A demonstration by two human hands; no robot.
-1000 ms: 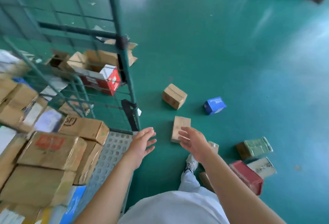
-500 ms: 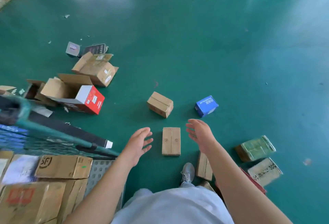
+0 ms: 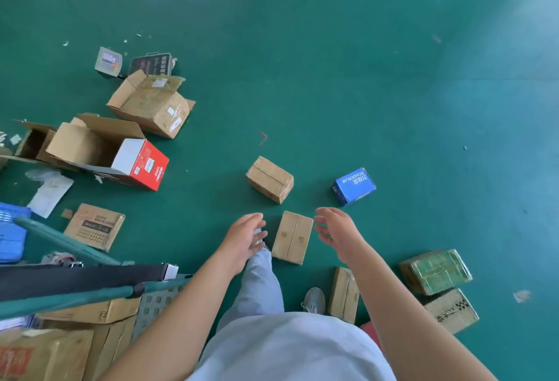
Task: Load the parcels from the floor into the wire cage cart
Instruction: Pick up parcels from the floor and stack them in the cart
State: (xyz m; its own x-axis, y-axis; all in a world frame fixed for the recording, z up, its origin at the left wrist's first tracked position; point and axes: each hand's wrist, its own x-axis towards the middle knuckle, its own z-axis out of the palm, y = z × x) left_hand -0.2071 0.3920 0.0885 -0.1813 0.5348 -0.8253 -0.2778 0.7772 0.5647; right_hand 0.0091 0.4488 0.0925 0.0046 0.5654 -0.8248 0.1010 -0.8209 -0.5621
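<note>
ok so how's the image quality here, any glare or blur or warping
Head view: pale glare washes over the green floor along the top and right; wide-angle bending curves the cart bar at lower left; the blue box and its lettering read sharply, as does the flat brown parcel; the scraps at far top left are soft.

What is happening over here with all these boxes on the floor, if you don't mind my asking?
A person is loading parcels from the green floor into the wire cage cart, which already holds several cartons. Right now the left hand and right hand reach down, both open, on either side of a small flat brown box, not yet touching it. Another brown box, a blue box and a green-wrapped parcel lie nearby.
</note>
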